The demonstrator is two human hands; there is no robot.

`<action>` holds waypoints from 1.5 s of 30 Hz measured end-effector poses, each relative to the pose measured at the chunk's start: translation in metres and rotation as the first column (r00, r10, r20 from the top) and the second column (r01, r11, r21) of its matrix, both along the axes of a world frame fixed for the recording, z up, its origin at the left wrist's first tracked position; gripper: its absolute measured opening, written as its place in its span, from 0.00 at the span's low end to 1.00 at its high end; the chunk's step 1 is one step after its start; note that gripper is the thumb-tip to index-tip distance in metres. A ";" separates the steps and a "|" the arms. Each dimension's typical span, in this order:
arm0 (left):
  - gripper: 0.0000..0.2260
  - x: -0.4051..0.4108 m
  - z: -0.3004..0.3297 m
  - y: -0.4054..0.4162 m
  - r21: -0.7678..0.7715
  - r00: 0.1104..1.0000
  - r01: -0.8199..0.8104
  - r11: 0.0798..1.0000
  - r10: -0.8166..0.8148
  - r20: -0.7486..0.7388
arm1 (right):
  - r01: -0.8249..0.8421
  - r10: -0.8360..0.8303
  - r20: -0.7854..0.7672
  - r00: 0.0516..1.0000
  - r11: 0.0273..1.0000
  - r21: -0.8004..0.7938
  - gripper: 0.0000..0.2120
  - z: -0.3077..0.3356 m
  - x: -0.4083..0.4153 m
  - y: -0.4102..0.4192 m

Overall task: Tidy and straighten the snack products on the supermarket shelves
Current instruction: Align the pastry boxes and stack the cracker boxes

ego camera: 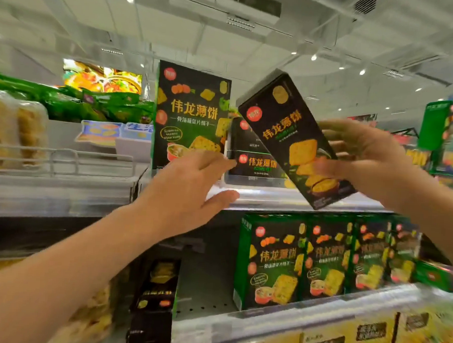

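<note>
Left hand [189, 190] reaches toward the top shelf [271, 198], fingers spread, holding nothing. Right hand [364, 153] grips a tilted black cracker box [294, 133] above that shelf, not yet placed. Green boxes [320, 259] below stand aligned; judged partly done

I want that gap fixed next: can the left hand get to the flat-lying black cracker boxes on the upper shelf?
Probably yes. The open left hand is already at the shelf edge beside the flat-lying black cracker boxes, with nothing between them; the tilted black box in the right hand hangs just to the right.
</note>
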State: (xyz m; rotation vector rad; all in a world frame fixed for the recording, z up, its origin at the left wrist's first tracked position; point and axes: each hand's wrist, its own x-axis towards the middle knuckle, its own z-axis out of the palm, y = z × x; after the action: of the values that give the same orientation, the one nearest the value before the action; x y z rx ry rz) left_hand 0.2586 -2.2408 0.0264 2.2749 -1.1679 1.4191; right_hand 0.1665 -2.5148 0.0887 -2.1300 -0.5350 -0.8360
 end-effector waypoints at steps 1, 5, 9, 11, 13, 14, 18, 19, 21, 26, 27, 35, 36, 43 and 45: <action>0.24 0.007 0.002 0.003 0.060 0.992 -0.097 0.993 0.091 0.091 | 0.012 -0.012 0.014 1.000 0.999 -0.037 0.26 0.019 0.008 -0.009; 0.28 0.029 -0.003 0.004 0.193 0.935 -0.344 0.919 0.316 0.158 | 0.161 -0.130 0.144 0.981 0.958 -0.237 0.29 0.088 0.048 -0.038; 0.29 0.033 -0.011 0.001 0.124 0.940 -0.336 0.934 0.325 0.099 | 0.401 -0.311 0.257 0.915 0.767 -0.501 0.28 0.132 0.086 -0.046; 0.28 0.033 -0.012 0.000 0.118 0.941 -0.335 0.935 0.327 0.081 | 0.463 -0.346 0.307 0.886 0.662 -0.590 0.27 0.142 0.102 -0.044; 0.27 0.033 -0.010 0.000 0.117 0.945 -0.327 0.938 0.325 0.034 | 0.453 -0.332 0.308 0.891 0.632 -0.629 0.26 0.146 0.116 -0.041; 0.27 0.033 -0.010 0.001 0.112 0.945 -0.326 0.939 0.327 0.006 | 0.426 -0.314 0.288 0.905 0.640 -0.640 0.26 0.146 0.122 -0.039; 0.26 0.034 -0.010 -0.001 0.037 0.938 -0.334 0.942 0.336 -0.086 | 0.347 -0.263 0.227 0.938 0.663 -0.663 0.25 0.142 0.141 -0.034; 0.26 0.035 -0.009 -0.002 -0.012 0.937 -0.334 0.942 0.331 -0.113 | 0.336 -0.254 0.221 0.942 0.670 -0.662 0.25 0.140 0.144 -0.032; 0.25 0.036 -0.006 -0.006 -0.094 0.933 -0.345 0.934 0.330 -0.146 | 0.317 -0.238 0.210 0.948 0.692 -0.649 0.24 0.136 0.149 -0.027; 0.23 0.037 -0.005 -0.010 -0.120 0.915 -0.395 0.911 0.379 -0.138 | 0.296 -0.267 0.139 0.954 0.753 -0.588 0.21 0.129 0.159 -0.024; 0.23 0.037 -0.005 -0.010 -0.116 0.915 -0.398 0.910 0.384 -0.127 | 0.278 -0.258 0.120 0.959 0.761 -0.586 0.19 0.130 0.159 -0.024; 0.20 0.039 -0.007 -0.011 -0.113 0.916 -0.394 0.912 0.380 -0.133 | 0.304 -0.295 0.126 0.947 0.699 -0.647 0.15 0.133 0.157 -0.026; 0.20 0.039 -0.007 -0.011 -0.107 0.916 -0.395 0.912 0.382 -0.126 | 0.310 -0.296 0.133 0.946 0.702 -0.642 0.15 0.132 0.159 -0.025; 0.19 0.040 -0.009 -0.010 -0.088 0.916 -0.400 0.912 0.394 -0.069 | 0.361 -0.349 0.154 0.924 0.671 -0.648 0.23 0.129 0.161 -0.025; 0.18 0.040 -0.007 -0.010 -0.092 0.917 -0.400 0.912 0.396 -0.050 | 0.355 -0.340 0.149 0.928 0.695 -0.625 0.27 0.127 0.153 -0.025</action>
State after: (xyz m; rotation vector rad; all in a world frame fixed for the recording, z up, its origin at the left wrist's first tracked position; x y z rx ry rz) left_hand 0.2982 -2.2504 0.0190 2.5503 -0.6229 1.5260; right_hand 0.3199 -2.5394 0.2162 -2.9371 -0.4755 -0.9785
